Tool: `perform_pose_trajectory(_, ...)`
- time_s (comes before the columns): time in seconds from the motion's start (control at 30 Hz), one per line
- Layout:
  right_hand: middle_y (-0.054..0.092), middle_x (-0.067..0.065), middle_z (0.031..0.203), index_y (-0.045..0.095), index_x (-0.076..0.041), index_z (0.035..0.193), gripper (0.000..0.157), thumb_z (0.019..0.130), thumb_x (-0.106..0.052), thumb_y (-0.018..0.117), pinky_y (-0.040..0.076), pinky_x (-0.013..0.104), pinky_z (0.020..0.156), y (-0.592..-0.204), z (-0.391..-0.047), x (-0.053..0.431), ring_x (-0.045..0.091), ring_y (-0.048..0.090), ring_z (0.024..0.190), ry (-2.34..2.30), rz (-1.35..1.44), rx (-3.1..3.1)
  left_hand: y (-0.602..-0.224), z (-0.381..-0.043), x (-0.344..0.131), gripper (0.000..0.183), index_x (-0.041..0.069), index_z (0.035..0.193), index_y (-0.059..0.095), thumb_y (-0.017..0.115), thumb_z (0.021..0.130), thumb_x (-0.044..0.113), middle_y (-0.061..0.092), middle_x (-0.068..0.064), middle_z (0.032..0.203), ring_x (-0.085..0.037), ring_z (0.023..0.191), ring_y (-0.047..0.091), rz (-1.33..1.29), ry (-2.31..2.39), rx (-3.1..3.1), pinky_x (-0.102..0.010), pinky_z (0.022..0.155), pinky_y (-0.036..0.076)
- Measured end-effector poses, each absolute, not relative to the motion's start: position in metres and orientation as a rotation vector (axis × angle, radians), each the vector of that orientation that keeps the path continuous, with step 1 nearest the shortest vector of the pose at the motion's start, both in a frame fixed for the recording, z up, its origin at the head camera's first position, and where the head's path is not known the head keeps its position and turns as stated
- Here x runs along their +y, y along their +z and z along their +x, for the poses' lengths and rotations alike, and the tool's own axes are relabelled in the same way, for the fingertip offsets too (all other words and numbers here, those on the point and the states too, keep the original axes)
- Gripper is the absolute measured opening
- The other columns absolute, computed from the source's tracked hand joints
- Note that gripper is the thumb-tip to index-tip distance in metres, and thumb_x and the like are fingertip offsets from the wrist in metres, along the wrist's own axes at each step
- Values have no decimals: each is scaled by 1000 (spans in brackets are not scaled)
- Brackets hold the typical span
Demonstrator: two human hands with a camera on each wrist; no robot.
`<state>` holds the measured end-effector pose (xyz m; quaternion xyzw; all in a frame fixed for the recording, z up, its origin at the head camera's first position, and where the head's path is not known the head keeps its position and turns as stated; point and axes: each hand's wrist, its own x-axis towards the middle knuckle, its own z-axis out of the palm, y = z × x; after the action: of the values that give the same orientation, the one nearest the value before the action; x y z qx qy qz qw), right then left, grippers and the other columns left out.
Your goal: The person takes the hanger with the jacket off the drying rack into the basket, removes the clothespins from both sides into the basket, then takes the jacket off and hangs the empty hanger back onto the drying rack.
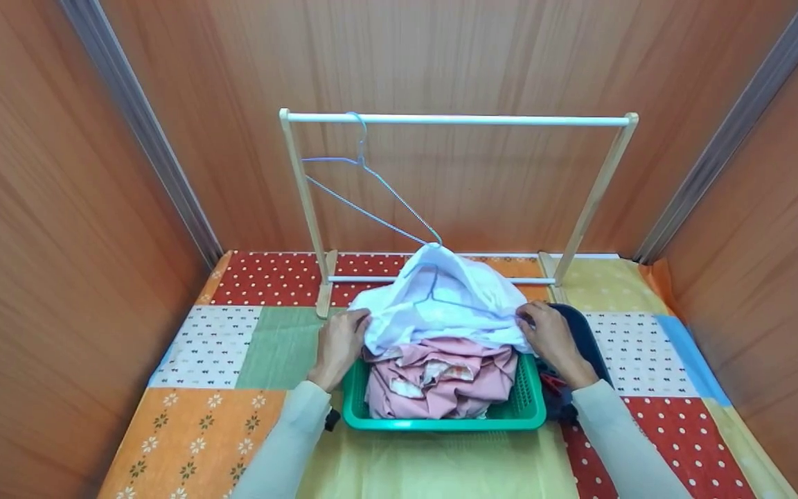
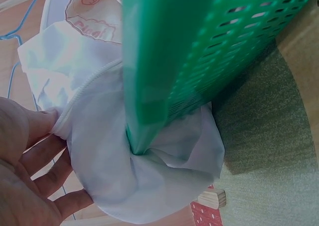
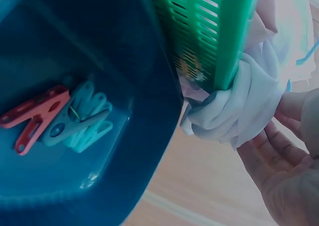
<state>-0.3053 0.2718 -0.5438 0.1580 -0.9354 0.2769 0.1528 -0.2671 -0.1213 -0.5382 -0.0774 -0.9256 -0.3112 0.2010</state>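
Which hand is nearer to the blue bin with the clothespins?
Right. The right hand pinches the white garment beside the blue bin; the left hand is across the green basket from that bin.

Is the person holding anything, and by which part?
Yes, the white garment, by its two opposite sides: the left hand pinches the cloth at one side, the right hand at the other.
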Motion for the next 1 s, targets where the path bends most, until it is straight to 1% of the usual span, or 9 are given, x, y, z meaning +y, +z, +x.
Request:
perform_pose_trajectory(0.1, 71, 13, 104, 70, -5, 103, 11, 93, -8, 66, 54, 48, 83, -544, -305, 272, 29, 67, 96, 796, 458, -2699, -539, -267, -121, 19, 8, 107, 76, 64, 96, 18, 76, -9, 99, -24, 86, 72, -213, -876, -2584, -44, 70, 58)
perform_pose_trajectory(0.3, 72, 11, 97, 69, -6, 102, 10, 96, -9, 62, 53, 47, 76, -544, -304, 271, 27, 67, 88, 799, 479, -2669, -541, -266, -122, 18, 8, 106, 76, 65, 95, 17, 77, -10, 98, -27, 86, 73, -216, -853, -2549, -46, 71, 57)
perform_pose_trajectory(0.47, 72, 11, 94, 68, -6, 101, 8, 96, -8, 61, 52, 44, 73, -540, -304, 270, 25, 66, 84, 815, 465, -2632, -544, -264, -125, 19, 8, 108, 75, 65, 95, 17, 76, -10, 101, -26, 89, 73, -196, -898, -2548, -45, 74, 58)
perform_pose_trajectory(0.63, 72, 12, 94, 69, -4, 100, 9, 95, -8, 64, 54, 45, 73, -535, -304, 269, 26, 67, 82, 806, 471, -2574, -544, -261, -127, 22, 8, 112, 74, 64, 96, 18, 76, -9, 104, -23, 91, 73, -171, -918, -2568, -43, 75, 58)
perform_pose_trajectory(0.8, 74, 14, 96, 72, -3, 102, 11, 93, -7, 65, 57, 46, 75, -527, -303, 272, 27, 69, 84, 812, 461, -2533, -542, -260, -128, 24, 9, 115, 74, 64, 96, 20, 76, -9, 105, -22, 90, 73, -159, -972, -2580, -39, 72, 58)
perform_pose_trajectory(1.0, 75, 16, 98, 73, -1, 104, 14, 92, -5, 66, 57, 49, 78, -520, -302, 276, 31, 71, 89, 832, 468, -2488, -540, -259, -128, 22, 10, 113, 74, 64, 96, 20, 76, -8, 105, -22, 91, 73, -132, -967, -2591, -42, 74, 58)
